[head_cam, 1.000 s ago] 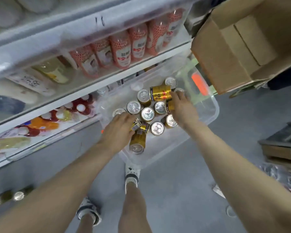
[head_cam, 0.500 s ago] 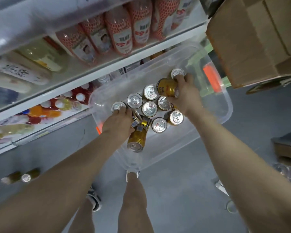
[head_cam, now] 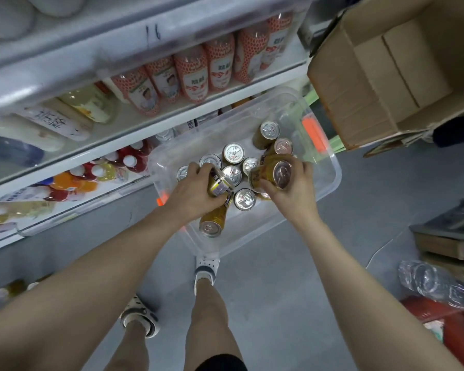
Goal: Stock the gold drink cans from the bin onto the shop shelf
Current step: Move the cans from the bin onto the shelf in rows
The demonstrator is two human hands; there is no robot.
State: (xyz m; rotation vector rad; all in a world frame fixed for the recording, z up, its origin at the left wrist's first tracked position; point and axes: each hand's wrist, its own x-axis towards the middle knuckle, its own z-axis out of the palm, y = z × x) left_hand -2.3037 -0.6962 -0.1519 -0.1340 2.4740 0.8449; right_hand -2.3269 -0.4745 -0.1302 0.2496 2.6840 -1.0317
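Note:
A clear plastic bin [head_cam: 330,180] sits on the floor below the shelves, with several gold drink cans [head_cam: 233,153] standing in it, silver tops up. My left hand [head_cam: 193,194] grips a gold can [head_cam: 219,183] held on its side, and a second gold can [head_cam: 212,222] points out from under that hand toward me. My right hand [head_cam: 292,188] holds another gold can [head_cam: 272,174] tilted sideways over the bin. The white shop shelf [head_cam: 150,124] runs diagonally above the bin.
Red-patterned bottles [head_cam: 190,73] and pale bottles [head_cam: 51,121] fill the upper shelf; small capped bottles [head_cam: 97,172] fill the lower one. An open cardboard box [head_cam: 386,62] hangs at the upper right. Wrapped bottles [head_cam: 434,279] and stacked boxes [head_cam: 450,234] lie right. My feet stand below the bin.
Both hands have closed round cans and lifted them off the pile. The right hand's can came up and toward me; the left hand raised a can on its side.

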